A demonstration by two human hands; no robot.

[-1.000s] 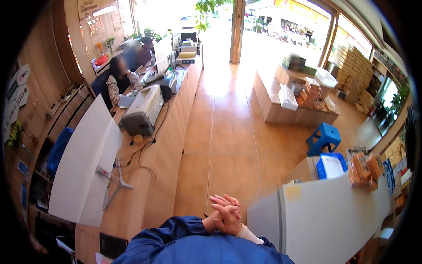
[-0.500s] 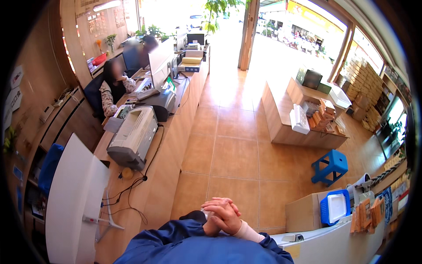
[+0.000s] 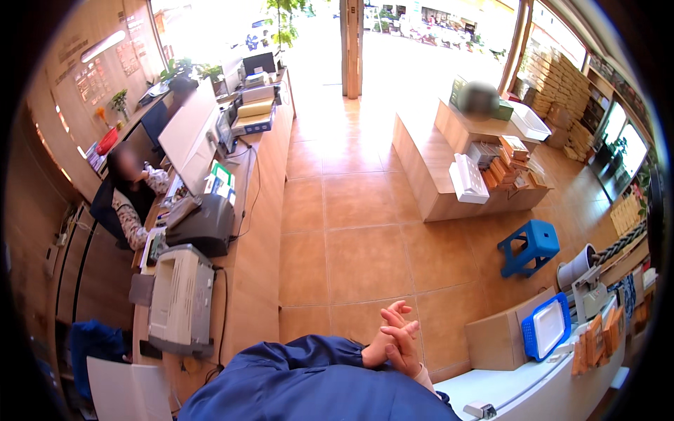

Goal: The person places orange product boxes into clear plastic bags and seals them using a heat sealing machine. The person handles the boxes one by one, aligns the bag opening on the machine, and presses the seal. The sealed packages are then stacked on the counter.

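Both of my hands meet in front of my body, low in the middle of the picture, above the tiled floor. My left hand comes out of a blue sleeve. Against it lies my right hand, with a pale pink cuff at the wrist. The fingers cross loosely between each other and are mostly stretched out, pointing up and to the right. No object shows in either hand. Where the palms face each other, the inner side is hidden.
Along the left runs a wooden counter with a printer and monitors; a person sits behind it. To the right are a blue stool, a cardboard box, a blue basket and a white surface. A low wooden stand bears orange packs.
The view has turned, so the counter appears further left and lower. My hands have shifted right in the picture, and their fingers have gone from folded together to more stretched and loosely crossed.
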